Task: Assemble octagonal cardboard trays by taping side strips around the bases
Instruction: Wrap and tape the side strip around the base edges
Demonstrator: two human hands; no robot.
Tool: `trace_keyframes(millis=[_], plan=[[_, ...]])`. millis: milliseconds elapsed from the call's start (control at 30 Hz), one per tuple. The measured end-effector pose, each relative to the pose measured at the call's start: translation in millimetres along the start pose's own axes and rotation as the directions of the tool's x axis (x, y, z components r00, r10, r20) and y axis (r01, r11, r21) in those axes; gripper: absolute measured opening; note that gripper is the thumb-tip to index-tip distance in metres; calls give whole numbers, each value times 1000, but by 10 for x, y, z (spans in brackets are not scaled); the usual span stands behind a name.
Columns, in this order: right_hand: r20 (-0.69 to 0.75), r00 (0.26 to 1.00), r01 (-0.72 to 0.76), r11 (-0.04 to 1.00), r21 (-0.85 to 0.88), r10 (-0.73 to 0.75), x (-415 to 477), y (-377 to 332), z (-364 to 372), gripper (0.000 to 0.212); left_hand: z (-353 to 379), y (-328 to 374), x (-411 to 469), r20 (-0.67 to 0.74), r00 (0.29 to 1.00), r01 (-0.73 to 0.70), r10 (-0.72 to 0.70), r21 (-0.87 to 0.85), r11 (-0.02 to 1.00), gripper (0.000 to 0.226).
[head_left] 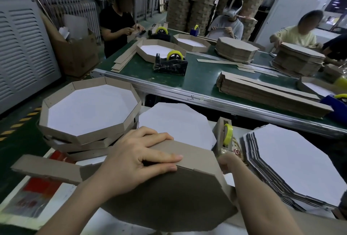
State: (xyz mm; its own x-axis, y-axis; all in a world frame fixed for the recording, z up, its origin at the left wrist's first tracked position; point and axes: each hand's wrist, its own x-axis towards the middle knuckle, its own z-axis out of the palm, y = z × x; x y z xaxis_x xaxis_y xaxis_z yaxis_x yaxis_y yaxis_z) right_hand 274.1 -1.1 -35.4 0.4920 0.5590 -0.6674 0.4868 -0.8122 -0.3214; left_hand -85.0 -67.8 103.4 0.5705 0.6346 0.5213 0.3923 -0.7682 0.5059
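Base [169, 197]: we hold it brown side up, in front of and to the left of the tape dispenser [224, 137], with its right corner just below the dispenser. The side strip [47, 169] runs along the base's far edge, and its free end sticks out well to the left of the dispenser. Our left hand [135, 157] lies flat on the strip at that edge, fingers straight and close together, pressing. Our right hand [226, 163] sits just in front of the dispenser, behind the base's right corner; we cannot tell how its fingers are set. Finished trays [90, 108] are stacked to the left of the dispenser. Blank bases [296, 161] are stacked to its right.
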Motion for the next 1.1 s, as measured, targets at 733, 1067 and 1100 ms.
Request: trace_keyframes(millis=[733, 1067, 1100], plan=[[352, 434, 793, 537, 288, -829, -2341, -812, -97, 69, -96, -124, -275, -53, 994, 98, -97, 11, 995, 41], [-252, 427, 904, 398, 159, -869, -2590, -703, 49, 25, -139, -81, -312, -18, 998, 51, -53, -67, 996, 26], [-289, 421, 905, 379, 191, -860, -2615, -709, 51, 18, -143, -76, -316, -19, 998, 59, -60, -65, 996, 25]])
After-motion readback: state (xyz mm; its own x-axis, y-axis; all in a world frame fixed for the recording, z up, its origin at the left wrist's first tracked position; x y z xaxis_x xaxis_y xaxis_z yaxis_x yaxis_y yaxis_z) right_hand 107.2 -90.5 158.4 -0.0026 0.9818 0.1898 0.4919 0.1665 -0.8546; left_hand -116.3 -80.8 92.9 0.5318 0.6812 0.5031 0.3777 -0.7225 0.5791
